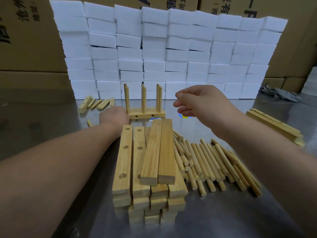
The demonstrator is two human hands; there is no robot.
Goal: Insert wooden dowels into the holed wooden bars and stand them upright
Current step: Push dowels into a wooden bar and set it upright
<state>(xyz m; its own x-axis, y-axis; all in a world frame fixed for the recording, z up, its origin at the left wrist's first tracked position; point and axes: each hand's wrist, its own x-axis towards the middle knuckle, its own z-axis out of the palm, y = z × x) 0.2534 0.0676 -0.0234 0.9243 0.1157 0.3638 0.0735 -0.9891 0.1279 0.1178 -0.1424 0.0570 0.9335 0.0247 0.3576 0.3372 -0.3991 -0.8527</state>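
An assembled rack [147,115] of wooden bars with several upright dowels [144,99] stands on the metal table [51,115], in front of the foam wall. My left hand [114,115] lies at the rack's left end; its fingers are hidden, so whether it grips the bar cannot be told. My right hand [197,100] hovers to the right of the rack, fingers loosely curled and holding nothing. A tall stack of holed wooden bars [145,169] stands near me at the centre. Loose dowels [211,162] lie in a heap to its right.
A wall of white foam blocks [168,54] rises behind the rack, with cardboard boxes [25,40] behind it. Spare bars and dowels [96,103] lie at the back left. More long bars [272,123] sit at the right edge. A grey rag [279,93] lies far right.
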